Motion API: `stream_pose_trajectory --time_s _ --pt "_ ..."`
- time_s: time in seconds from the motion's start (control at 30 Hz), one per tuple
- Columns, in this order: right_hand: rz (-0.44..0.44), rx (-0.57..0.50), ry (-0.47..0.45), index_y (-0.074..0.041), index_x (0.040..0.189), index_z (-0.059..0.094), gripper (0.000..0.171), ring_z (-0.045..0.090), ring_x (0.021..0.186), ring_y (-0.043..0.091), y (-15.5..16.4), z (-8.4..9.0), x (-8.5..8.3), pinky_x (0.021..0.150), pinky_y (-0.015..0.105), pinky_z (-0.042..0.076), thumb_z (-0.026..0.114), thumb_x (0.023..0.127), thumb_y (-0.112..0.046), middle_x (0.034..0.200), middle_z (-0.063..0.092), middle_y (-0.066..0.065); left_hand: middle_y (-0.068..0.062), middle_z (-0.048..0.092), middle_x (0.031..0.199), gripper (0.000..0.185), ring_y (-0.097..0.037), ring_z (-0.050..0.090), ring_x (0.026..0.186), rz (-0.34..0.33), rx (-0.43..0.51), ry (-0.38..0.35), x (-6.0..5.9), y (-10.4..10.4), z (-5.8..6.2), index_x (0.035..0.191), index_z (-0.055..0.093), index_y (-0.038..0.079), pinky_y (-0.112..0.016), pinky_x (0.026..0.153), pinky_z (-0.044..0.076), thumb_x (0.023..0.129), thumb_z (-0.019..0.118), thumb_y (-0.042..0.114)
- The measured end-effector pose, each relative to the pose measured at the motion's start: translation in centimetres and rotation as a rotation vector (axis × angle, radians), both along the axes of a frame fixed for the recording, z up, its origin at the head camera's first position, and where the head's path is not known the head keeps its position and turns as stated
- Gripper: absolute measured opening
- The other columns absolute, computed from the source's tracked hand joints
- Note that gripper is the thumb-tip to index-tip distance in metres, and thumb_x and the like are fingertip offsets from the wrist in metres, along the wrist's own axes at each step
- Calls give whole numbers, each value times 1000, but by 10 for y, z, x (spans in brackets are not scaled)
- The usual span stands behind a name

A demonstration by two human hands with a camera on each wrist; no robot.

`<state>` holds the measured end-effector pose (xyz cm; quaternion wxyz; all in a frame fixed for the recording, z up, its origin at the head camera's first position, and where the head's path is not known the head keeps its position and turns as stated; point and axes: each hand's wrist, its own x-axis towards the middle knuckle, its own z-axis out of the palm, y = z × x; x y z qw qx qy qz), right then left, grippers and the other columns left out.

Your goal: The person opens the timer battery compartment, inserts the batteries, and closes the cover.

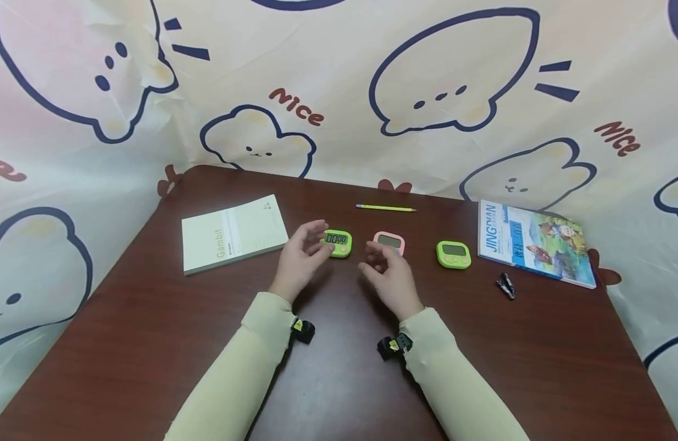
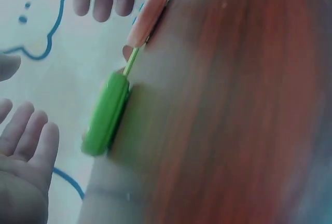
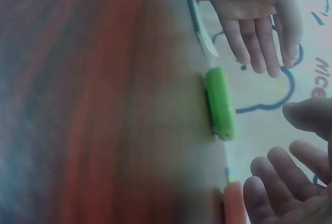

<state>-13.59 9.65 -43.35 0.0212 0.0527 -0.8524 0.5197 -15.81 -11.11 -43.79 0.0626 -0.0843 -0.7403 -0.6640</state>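
Note:
Three small digital timers stand in a row on the dark brown table (image 1: 339, 367): a green timer (image 1: 337, 243) showing digits, a pink timer (image 1: 389, 242) and a second green timer (image 1: 454, 254). My left hand (image 1: 318, 242) hovers just left of the first green timer, fingers relaxed, holding nothing. My right hand (image 1: 372, 260) hovers in front of the pink timer, also loose and holding nothing. The left wrist view shows the green timer (image 2: 106, 115) edge-on with the pink timer (image 2: 148, 16) behind it. The right wrist view has the green timer (image 3: 219, 105) and my right hand (image 3: 290, 146).
A pale notebook (image 1: 234, 233) lies at the left, a yellow-green pencil (image 1: 385, 208) behind the timers, a colourful book (image 1: 537, 242) at the right and a small black object (image 1: 506, 285) near it. A cartoon-printed cloth (image 1: 339, 92) hangs behind the table.

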Motion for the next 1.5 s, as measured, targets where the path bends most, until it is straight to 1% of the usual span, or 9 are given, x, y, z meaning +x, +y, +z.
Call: stream_pose_trajectory --time_s 0.13,0.23,0.4,0.57,0.67,0.77,1.0,1.3,1.5 --pt "-45 -28 43 -3 132 62 44 64 109 26 7 2 -2 93 43 55 75 91 -12 120 67 14 -13 56 141 51 -21 53 130 -31 -44 -2 3 11 4 139 54 7 -31 106 47 92 73 9" --pt "-79 -51 53 -5 130 63 42 64 109 26 13 0 -6 95 42 54 75 91 -13 121 66 11 -11 56 142 53 -17 53 130 -33 -75 -13 4 20 3 139 54 9 -29 106 47 91 75 12" --pt "-138 -49 26 -8 133 62 43 62 110 26 23 -6 -12 96 42 54 74 92 -16 127 63 8 -9 56 142 56 -18 53 131 -26 -122 -28 5 32 2 141 54 10 -28 105 47 90 76 15" --pt "-184 -44 8 -6 133 61 43 59 108 27 33 -9 -19 94 40 52 72 93 -14 127 63 10 -7 57 140 55 -20 54 130 -6 -139 -32 3 40 0 140 55 10 -29 105 47 90 77 13" --pt "-206 -55 0 -5 133 61 43 59 107 26 38 -9 -21 94 39 51 72 93 -13 126 63 9 -2 57 139 54 -18 53 131 -15 -158 -39 -1 45 -1 140 56 10 -28 106 47 90 76 13" --pt "-224 -59 -1 -6 134 61 43 58 106 25 41 -9 -23 95 40 51 72 93 -14 125 62 9 -2 57 140 53 -19 52 132 -35 -181 -34 -5 50 -2 140 55 9 -30 108 46 91 75 14" --pt "-232 -55 -7 -7 134 61 44 58 107 27 44 -11 -27 97 41 51 72 93 -15 125 62 11 -1 57 140 54 -18 51 132 -50 -207 -66 -10 57 -4 141 54 11 -32 110 44 91 76 16" --pt "-242 -64 -20 -7 135 61 44 58 111 26 44 -10 -29 101 43 50 73 93 -17 127 62 8 -1 59 137 56 -16 53 130 -66 -246 -139 -13 55 -3 140 53 12 -32 111 43 90 77 17" --pt "-243 -85 -31 -7 135 61 45 58 112 27 45 -10 -29 101 44 49 73 93 -15 128 62 9 -1 57 138 53 -17 52 131 -79 -242 -135 -13 57 -1 139 55 11 -34 111 43 91 76 16"
